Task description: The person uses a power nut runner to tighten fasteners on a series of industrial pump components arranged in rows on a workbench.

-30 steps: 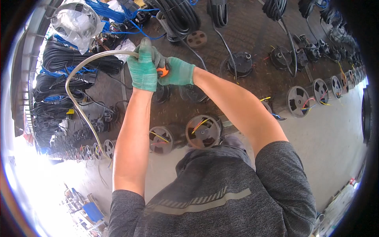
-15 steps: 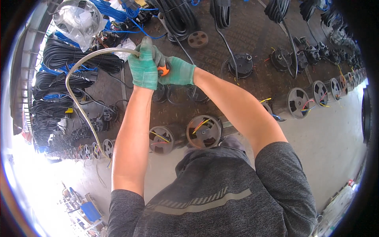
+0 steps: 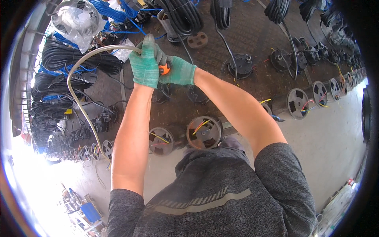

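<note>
Both my hands wear green gloves with grey fingertips and meet above the dark bench. My left hand (image 3: 144,65) is closed around the end of a pale grey cable (image 3: 75,71), its thumb pointing away from me. From there the cable arches left and drops beside my left forearm. My right hand (image 3: 178,71), pressed against the left, is closed around an orange-and-black hand tool (image 3: 164,68). Most of that tool is hidden in the fingers, so its kind is unclear. Beyond the hands lies a black coiled cable (image 3: 179,15).
Round grey slotted housings with coloured wires, such as one housing (image 3: 204,132), line the bench's near edge. Black round parts (image 3: 241,65) lie farther back. Black cable coils (image 3: 63,55) and blue cables (image 3: 108,11) crowd the left, near a clear plastic bag (image 3: 77,23).
My hands and the grip on cable and tool look nearly the same. Against the bench they have shifted very slightly.
</note>
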`<state>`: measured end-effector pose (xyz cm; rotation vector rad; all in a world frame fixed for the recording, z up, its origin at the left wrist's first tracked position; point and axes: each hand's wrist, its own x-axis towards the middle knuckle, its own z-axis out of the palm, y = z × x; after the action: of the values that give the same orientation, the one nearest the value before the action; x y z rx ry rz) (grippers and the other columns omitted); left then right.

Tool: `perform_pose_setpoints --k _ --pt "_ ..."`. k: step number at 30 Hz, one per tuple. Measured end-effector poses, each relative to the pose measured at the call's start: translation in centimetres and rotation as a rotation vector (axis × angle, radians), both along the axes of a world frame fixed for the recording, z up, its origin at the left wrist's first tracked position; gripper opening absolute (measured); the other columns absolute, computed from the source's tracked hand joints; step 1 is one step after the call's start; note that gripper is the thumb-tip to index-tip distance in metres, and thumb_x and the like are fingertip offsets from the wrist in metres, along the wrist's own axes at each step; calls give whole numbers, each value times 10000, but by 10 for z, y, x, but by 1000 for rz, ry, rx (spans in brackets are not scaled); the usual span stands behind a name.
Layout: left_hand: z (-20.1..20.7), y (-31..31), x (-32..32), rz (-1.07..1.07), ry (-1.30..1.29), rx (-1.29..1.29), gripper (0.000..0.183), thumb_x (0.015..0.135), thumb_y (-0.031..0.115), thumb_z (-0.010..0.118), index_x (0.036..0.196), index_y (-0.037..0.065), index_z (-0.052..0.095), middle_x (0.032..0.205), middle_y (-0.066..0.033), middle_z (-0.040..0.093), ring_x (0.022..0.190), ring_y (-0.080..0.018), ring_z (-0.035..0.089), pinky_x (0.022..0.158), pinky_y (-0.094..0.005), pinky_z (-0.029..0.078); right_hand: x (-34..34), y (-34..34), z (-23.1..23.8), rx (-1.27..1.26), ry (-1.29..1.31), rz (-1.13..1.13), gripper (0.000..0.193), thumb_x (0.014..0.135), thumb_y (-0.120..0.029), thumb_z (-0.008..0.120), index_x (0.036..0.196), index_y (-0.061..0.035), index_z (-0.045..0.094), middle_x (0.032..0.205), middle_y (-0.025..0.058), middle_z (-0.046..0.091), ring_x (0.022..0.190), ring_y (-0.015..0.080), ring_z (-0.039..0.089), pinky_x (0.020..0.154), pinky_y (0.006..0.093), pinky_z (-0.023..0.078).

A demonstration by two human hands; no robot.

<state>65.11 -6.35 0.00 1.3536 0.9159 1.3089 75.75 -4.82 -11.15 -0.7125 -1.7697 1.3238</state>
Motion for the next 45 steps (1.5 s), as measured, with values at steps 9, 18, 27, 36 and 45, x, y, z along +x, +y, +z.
perform_pose_setpoints --k 9,18,27,36,45 --pt "-2 3 2 -16 16 0 545 1005 435 697 630 158 414 573 11 424 495 -140 456 608 -396 540 6 -5 8 67 -69 -52 413 870 -108 817 1250 -56 665 1180 71 745 1045 155 686 967 327 554" --pt "-2 5 5 -14 24 -17 551 998 444 702 626 161 409 570 9 425 499 -144 463 601 -390 535 8 -7 13 72 -48 -46 401 879 -122 815 1247 -59 669 1170 74 745 1042 154 684 959 331 554" --pt "-3 6 -1 -91 32 -65 522 986 472 712 682 132 457 615 -13 466 581 -172 523 666 -387 529 9 -11 18 -35 74 -64 369 870 -100 808 1211 -55 674 1148 47 747 1008 118 666 934 306 551" --pt "-29 -80 -75 -455 1526 79 386 1015 346 627 1214 16 602 1209 -234 643 1090 -411 642 887 -520 523 4 -16 20 -252 171 -39 294 846 18 717 1136 -21 697 1044 44 753 991 136 693 946 311 557" --pt "-159 -50 5 -1027 1531 171 470 1071 282 488 1473 46 551 1594 -153 480 1476 -374 439 1200 -451 392 -6 -22 23 -243 93 -157 291 865 19 694 1153 -21 677 1052 46 739 984 141 688 939 319 560"
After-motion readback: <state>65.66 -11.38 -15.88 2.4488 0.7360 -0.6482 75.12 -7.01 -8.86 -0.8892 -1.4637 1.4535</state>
